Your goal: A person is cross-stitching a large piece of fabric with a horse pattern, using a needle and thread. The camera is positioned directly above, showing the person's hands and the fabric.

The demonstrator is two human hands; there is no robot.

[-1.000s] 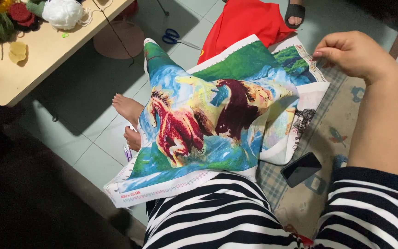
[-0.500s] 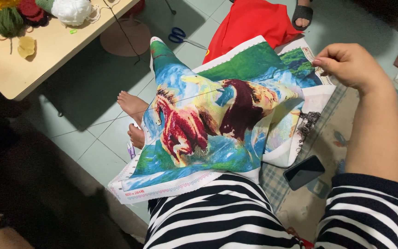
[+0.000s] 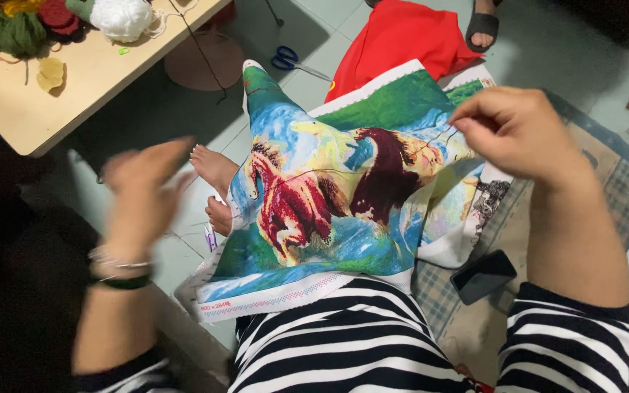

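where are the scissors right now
In the head view, the blue-handled scissors lie on the tiled floor at top centre, just left of the red cloth and beyond the embroidered horse canvas.

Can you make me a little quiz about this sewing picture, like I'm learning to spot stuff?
1. True or false: the scissors lie on the floor.
2. Which hand pinches the thread? A left hand B right hand
3. Fill in: the white yarn ball sits on the wooden ____.

Key: 1 true; 2 B; 3 table.
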